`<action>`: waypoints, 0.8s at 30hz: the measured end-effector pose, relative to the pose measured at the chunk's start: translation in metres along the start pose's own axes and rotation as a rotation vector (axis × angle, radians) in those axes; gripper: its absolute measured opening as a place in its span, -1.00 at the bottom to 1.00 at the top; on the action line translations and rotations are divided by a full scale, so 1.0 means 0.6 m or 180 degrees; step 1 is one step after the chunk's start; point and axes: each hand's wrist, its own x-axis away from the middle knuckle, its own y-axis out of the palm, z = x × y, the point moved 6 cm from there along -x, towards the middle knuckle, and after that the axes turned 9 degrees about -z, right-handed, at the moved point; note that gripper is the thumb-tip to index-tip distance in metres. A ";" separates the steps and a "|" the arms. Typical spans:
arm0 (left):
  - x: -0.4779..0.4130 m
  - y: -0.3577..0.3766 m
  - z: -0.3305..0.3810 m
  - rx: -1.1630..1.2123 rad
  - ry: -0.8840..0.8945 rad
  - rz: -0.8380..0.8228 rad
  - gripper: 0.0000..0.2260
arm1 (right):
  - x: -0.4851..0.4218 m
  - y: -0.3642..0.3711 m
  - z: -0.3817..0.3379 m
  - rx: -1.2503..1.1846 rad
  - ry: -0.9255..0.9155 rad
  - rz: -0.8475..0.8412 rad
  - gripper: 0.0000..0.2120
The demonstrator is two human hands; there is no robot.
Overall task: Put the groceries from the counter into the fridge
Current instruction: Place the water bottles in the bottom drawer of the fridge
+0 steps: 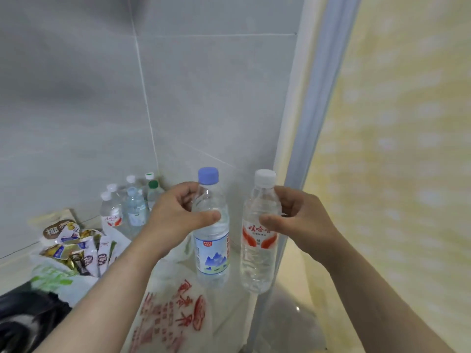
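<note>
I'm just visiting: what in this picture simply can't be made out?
Head view, all of it:
- Fridge inside: not shown; a blurred yellowish panel fills the right side.
- Corner bottles: they overlap, the left hand covers some; labels too small.
- Dark object: cut off by the bottom-left edge.
- Snack packets: print too small to read.

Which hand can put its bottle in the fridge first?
Probably right. The right hand grips the white-cap bottle next to the fridge on that side. The left hand grips the blue-cap bottle farther away.
</note>
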 end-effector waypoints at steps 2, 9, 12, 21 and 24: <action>0.023 0.038 0.005 0.0029 -0.0003 -0.0111 -0.64 | 0.057 -0.017 0.002 0.0049 0.0061 0.0164 -0.61; 0.085 0.156 0.053 0.0002 0.0135 -0.0510 -0.53 | 0.219 -0.072 -0.016 0.0247 0.0119 0.0734 -0.60; 0.101 0.209 0.078 0.0005 0.0215 -0.0725 -0.56 | 0.284 -0.101 -0.029 0.0286 0.0140 0.1041 -0.60; 0.117 0.370 0.144 0.0149 0.0465 -0.1518 -0.54 | 0.453 -0.185 -0.070 0.0451 0.0298 0.1889 -0.61; 0.114 0.428 0.163 0.0199 0.0589 -0.1796 -0.55 | 0.505 -0.207 -0.081 0.0448 0.0367 0.2149 -0.62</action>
